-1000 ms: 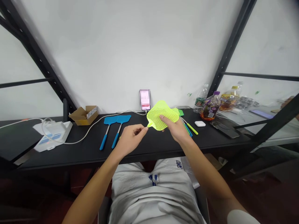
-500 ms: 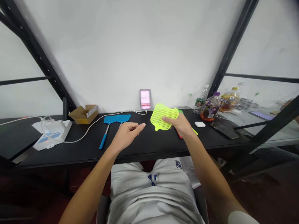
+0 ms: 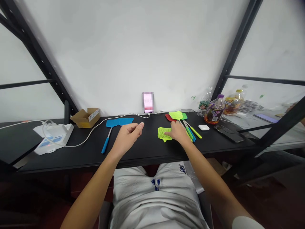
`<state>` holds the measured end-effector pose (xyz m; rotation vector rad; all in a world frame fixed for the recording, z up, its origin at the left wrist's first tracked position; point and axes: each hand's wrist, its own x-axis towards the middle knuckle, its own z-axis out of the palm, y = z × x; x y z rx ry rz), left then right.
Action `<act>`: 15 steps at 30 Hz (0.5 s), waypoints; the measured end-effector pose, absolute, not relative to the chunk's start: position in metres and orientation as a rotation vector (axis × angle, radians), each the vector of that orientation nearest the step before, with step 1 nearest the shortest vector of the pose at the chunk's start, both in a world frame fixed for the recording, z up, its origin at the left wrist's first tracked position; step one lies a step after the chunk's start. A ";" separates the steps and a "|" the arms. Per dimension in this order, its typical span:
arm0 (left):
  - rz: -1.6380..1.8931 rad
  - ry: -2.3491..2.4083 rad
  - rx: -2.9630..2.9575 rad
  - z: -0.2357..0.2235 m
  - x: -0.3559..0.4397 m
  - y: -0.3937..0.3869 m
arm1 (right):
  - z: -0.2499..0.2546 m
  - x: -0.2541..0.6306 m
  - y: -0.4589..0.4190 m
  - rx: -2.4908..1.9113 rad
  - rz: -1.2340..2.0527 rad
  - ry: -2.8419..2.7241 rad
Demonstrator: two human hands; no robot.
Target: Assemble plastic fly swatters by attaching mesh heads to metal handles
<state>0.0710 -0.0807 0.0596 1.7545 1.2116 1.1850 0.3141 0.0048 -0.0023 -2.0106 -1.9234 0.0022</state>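
Observation:
My right hand (image 3: pixel 179 132) is low over the black table, its thumb on top of a yellow-green perforated fly swatter head (image 3: pixel 162 133) and its other fingers partly hidden. Just beyond it lies a bunch of fly swatters with a yellow-green head (image 3: pixel 175 115), a red head (image 3: pixel 169 117) and a green head (image 3: pixel 185 116). Their handles (image 3: pixel 192 131) fan toward me. My left hand (image 3: pixel 127 136) is closed, thumb against curled fingers, with nothing visible in it. Behind it are two blue swatter heads (image 3: pixel 119 122); one blue handle (image 3: pixel 105 145) shows, and my hand covers the other.
A phone (image 3: pixel 148 102) leans on the wall with a cable. At left are an open cardboard box (image 3: pixel 85 118) and a white power strip (image 3: pixel 56 136). Bottles (image 3: pixel 215 109), a white earbud case (image 3: pixel 204 127) and a dark phone (image 3: pixel 229 133) are at right.
My right hand has lowered toward the table with the yellow-green swatter head, uncovering the bunch of swatters behind it. My left hand has shifted slightly left and stays closed.

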 end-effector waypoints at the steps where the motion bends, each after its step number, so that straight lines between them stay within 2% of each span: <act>1: 1.212 1.160 1.697 0.059 0.071 -0.080 | -0.003 0.313 0.004 -1.979 -0.049 -1.932; 4: 1.248 1.020 1.540 0.056 0.072 -0.076 | 0.001 0.308 -0.003 -1.707 -0.032 -1.944; 11: 1.286 0.789 1.388 0.056 0.077 -0.077 | 0.026 0.274 -0.055 -0.805 0.968 -2.165; 15: 1.294 0.678 1.323 0.059 0.083 -0.084 | 0.027 0.256 -0.072 -0.618 1.068 -2.274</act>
